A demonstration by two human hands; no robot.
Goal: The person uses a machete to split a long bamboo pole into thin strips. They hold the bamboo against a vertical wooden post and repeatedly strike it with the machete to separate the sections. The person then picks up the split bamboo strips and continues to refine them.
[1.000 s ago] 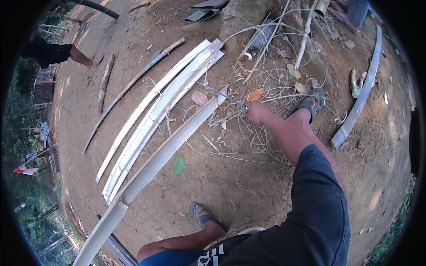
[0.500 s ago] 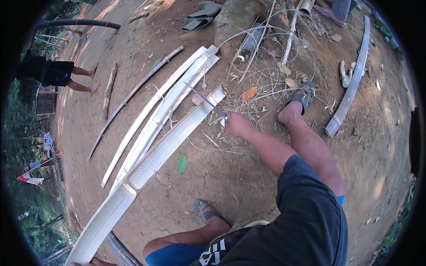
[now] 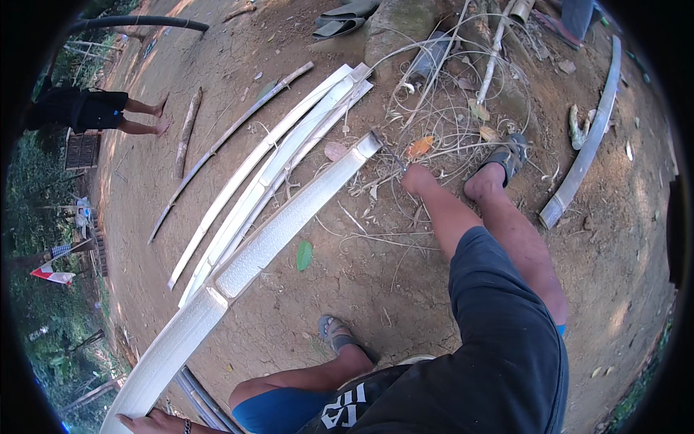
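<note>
A long split bamboo piece point(image 3: 264, 246), pale hollow side up, runs from the lower left to the middle of the view. At its near end my left hand point(image 3: 153, 422) grips the edge, partly cut off by the frame. My right hand point(image 3: 417, 179) is closed on the handle of a long knife point(image 3: 392, 155). Its thin dark blade reaches to the bamboo's far end; whether it touches is hard to tell. Beyond the piece lie several pale split bamboo strips point(image 3: 267, 173) side by side on the ground.
Thin bamboo shavings point(image 3: 463, 108) tangle near my right foot. A tree base point(image 3: 397, 32) stands ahead, with grey boots point(image 3: 345, 18) beside it. Another bamboo length point(image 3: 587, 141) lies right, and a thin pole point(image 3: 224, 145) left. Another person point(image 3: 101, 112) stands at the far left.
My right hand has moved right and forward, bringing the knife from across the bamboo to its far end. More of my left hand shows. The view has shifted slightly.
</note>
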